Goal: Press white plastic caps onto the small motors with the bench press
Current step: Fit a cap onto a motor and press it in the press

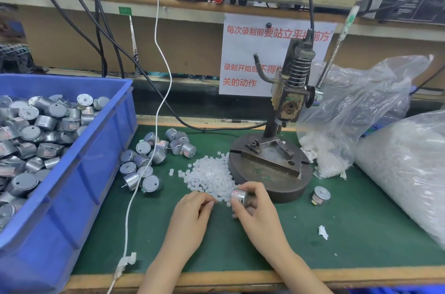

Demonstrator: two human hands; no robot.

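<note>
The right hand [258, 207] holds one small motor [238, 195] between thumb and fingers, just in front of the near edge of the press base. The motor is a short silver cylinder with a paper label on its side; its shaft end is hidden by the fingers. The left hand [192, 214] is curled, its fingertips pinched together beside the motor, at the near edge of the pile of white caps [209, 175]. If a cap is between these fingertips, I cannot tell.

The caps are small, round and half clear, lying loose on the green mat [361, 233] to the left of the bench press [277, 149]. More motors [154, 161] lie farther left, beside the blue bin [101, 149] full of motors, which is cut off at the left edge. One motor [320, 195] stands alone to the right of the press. The plastic bags [361, 113] on the right blur what is in them.
</note>
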